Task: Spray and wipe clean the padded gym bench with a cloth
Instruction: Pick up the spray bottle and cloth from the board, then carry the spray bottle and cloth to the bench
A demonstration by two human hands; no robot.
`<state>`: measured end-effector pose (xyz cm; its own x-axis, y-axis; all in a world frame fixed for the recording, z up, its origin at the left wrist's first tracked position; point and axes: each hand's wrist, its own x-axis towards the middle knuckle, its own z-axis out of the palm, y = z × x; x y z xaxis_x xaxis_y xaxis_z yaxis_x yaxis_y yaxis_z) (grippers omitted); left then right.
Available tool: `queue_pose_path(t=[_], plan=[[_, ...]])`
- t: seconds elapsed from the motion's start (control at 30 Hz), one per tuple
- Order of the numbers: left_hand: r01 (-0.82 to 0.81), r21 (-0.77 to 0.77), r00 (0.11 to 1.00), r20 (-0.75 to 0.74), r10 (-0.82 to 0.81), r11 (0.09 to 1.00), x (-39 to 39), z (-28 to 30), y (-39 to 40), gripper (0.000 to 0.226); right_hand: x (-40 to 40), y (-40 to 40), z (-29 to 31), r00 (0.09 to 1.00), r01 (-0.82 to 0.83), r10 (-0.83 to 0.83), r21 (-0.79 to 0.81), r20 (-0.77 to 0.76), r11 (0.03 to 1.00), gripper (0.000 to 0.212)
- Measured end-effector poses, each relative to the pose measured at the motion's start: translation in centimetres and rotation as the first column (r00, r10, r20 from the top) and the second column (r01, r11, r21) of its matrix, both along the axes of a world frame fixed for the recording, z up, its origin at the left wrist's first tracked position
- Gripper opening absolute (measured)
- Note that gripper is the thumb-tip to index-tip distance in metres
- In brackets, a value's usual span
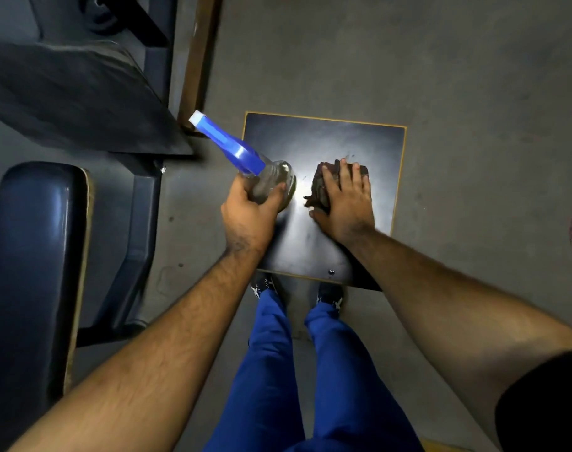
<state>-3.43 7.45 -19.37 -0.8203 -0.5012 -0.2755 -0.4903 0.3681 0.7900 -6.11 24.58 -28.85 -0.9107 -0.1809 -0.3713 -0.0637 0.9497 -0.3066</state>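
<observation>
A: What is nearest the viewer?

B: Two bare forearms reach forward over legs in blue trousers (278,370) and dark shoes. Just past the shoes sits a small square padded seat, the tabletop (353,141) here, dark and shiny with a thin yellow border.

A: What are the hands doing?

B: The left hand (245,213) sits over the pad's left edge, its grip wrapped around the clear body of a spray bottle (271,181). The right hand (346,200) lies flat near the middle of the pad, fingers straight, pressing down on a dark crumpled cloth (319,185). Its grip is released, not clenched.

A: Which way does the bottle point?

B: Its long axis tilts away from the viewer and to the left. The blue spray head (226,138) and white nozzle hang out beyond the pad's far left corner, over the floor (474,76).

A: So where does the work lie from each hand?

B: The cloth is already on the pad, under the right hand, and bare pad stretches from it towards the far edge and right edge. That hand is the nearer one for wiping. The nozzle aims off the pad, so spraying it again would likely mean turning the bottle inward.

A: And further off?

B: To the left, well apart from the pad, a long dark padded bench (33,256) runs away from the viewer, with an angled backrest (76,99) beyond it.
</observation>
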Motion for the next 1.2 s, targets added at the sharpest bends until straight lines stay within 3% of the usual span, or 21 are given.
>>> queue_pose_path(t=[0.1,0.2,0.37,0.6,0.9,1.2], plan=[[-0.015,0.006,1.0,-0.001,0.015,1.0,0.0,-0.3,0.5,0.032,0.3,0.6,-0.4,0.999,-0.012,0.01,-0.058,-0.039,0.998,0.071],[-0.046,-0.011,0.999,-0.015,0.045,0.999,-0.1,-0.1,0.9,0.032,-0.5,0.6,0.4,1.0,0.018,-0.019,-0.11,-0.009,0.994,0.065],[-0.105,-0.035,0.994,0.013,0.106,0.994,1.3,1.7,0.4,0.032,0.2,-0.1,4.6,0.987,0.162,-0.16,-0.349,0.032,0.923,0.055],[-0.261,-0.069,0.965,0.005,0.262,0.963,7.1,7.7,-5.0,0.03,3.6,-5.1,12.5,0.979,0.146,-0.064,-0.442,0.195,0.885,0.043],[-0.522,-0.024,0.853,-0.029,0.521,0.853,17.6,13.7,-17.6,0.032,7.2,-20.8,20.2,0.92,-0.187,0.331,-0.506,0.21,0.842,0.039],[-0.766,-0.041,0.641,0.022,0.767,0.641,29.3,15.2,-34.9,0.039,15.9,-42.7,22.3,0.767,-0.527,0.627,-0.426,0.134,0.736,0.038]])
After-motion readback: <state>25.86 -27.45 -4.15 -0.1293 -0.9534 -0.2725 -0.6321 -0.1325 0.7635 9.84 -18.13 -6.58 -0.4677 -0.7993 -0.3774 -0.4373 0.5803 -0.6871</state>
